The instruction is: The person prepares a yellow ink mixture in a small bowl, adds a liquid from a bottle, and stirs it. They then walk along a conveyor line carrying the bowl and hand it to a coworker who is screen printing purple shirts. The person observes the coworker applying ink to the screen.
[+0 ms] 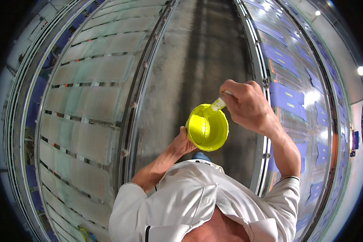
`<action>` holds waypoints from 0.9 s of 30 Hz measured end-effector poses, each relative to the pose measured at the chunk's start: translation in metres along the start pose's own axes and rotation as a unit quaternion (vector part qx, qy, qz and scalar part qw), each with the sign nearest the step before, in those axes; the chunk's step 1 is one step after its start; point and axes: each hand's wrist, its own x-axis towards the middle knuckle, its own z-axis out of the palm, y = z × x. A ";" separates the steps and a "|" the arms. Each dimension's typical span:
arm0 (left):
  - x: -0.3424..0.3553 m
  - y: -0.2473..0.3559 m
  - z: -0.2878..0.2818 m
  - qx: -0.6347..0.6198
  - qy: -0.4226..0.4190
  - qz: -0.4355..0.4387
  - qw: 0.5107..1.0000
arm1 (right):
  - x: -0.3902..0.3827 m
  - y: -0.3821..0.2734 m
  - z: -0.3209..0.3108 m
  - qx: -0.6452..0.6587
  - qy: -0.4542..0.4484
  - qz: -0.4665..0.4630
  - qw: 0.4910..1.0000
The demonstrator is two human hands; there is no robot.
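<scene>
A round tub [221, 128], coated bright neon yellow inside and over its rim, is tilted toward me in front of my waist. It holds some thick yellow paint or ink. My left hand [182, 142] grips the tub from its lower left side, with most of the fingers hidden behind it. Above the tub's upper right rim, my right hand [249, 105] is closed around a whitish flat stirring stick [218, 105] smeared with yellow. The stick's lower end reaches into the tub; its tip blends into the yellow.
A long table [84, 101] with rows of pale rectangular boards runs along my left. On my right, a metal-railed table [257, 56] carries purple fabric pieces [288, 99]. Between them lies a grey concrete floor aisle [189, 44]. Something yellow and blue [86, 234] sits at the lower left.
</scene>
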 end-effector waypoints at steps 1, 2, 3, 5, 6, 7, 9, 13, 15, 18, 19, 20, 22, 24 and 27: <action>0.021 0.009 -0.002 -0.002 0.011 0.010 1.000 | 0.020 0.018 0.001 0.005 0.023 -0.030 0.999; 0.041 0.015 -0.004 -0.003 0.022 0.020 1.000 | 0.038 0.032 -0.002 0.012 -0.002 -0.042 0.999; 0.063 0.022 -0.006 -0.006 0.033 0.029 0.999 | 0.052 0.048 -0.002 0.021 -0.023 -0.084 0.996; 0.101 0.037 -0.008 0.014 0.033 0.037 0.999 | 0.085 0.068 -0.014 0.065 -0.085 -0.084 0.991; 0.120 0.046 -0.010 0.033 0.056 0.043 0.997 | 0.097 0.076 -0.023 0.046 -0.106 -0.118 0.986; 0.137 0.052 -0.014 0.048 0.077 0.052 0.995 | 0.106 0.082 -0.032 0.024 -0.132 -0.153 0.979; 0.166 0.068 -0.023 0.039 0.094 0.062 0.993 | 0.122 0.109 -0.044 0.082 -0.177 -0.244 0.950; 0.234 0.111 -0.020 0.040 0.045 0.097 0.993 | 0.147 0.182 -0.080 0.058 -0.195 -0.261 0.944; 0.267 0.126 -0.030 -0.016 0.056 0.096 0.994 | 0.171 0.231 -0.088 0.068 -0.109 -0.249 0.960; 0.319 0.160 -0.055 -0.035 0.044 0.072 0.996 | 0.226 0.285 -0.085 0.112 -0.042 -0.200 0.973; 0.340 0.173 -0.060 -0.032 0.031 0.065 0.997 | 0.246 0.302 -0.082 0.116 -0.015 -0.193 0.974; 0.361 0.189 -0.064 -0.042 0.025 0.048 0.998 | 0.266 0.319 -0.077 0.095 0.007 -0.198 0.976; 0.403 0.217 -0.080 -0.040 0.003 0.039 0.998 | 0.302 0.342 -0.083 0.021 0.005 -0.170 0.985; 0.443 0.254 -0.093 -0.035 -0.004 0.029 0.999 | 0.338 0.366 -0.088 -0.016 0.024 -0.147 0.989; 0.497 0.302 -0.105 -0.046 0.010 0.011 0.999 | 0.380 0.404 -0.113 -0.030 0.019 -0.070 0.997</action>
